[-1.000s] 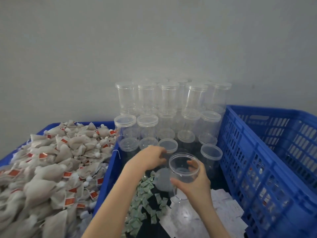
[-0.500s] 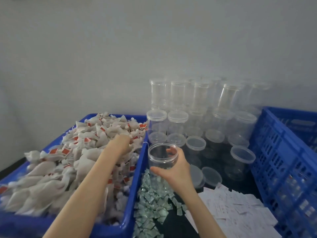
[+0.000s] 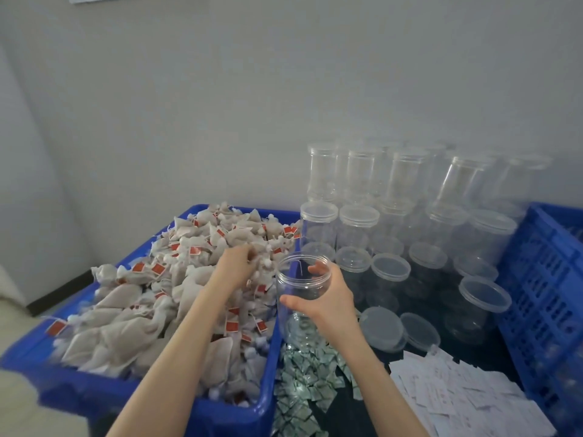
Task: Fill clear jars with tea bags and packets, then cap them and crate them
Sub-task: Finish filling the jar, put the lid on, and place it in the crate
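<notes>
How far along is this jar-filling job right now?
Barely begun. Done: the open jar is uncapped, held by the right hand. In hand: the left hand digs into the tea bags. Left: filling it, adding green packets, capping, crating in the blue crate.

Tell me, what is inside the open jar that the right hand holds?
The open jar in the right hand looks empty: through its clear wall only fingers and the small packets below show. Its bottom is blurred, so I cannot be sure.

arms: bare to past elbow | sleeves: none visible | hands: ungloved
</notes>
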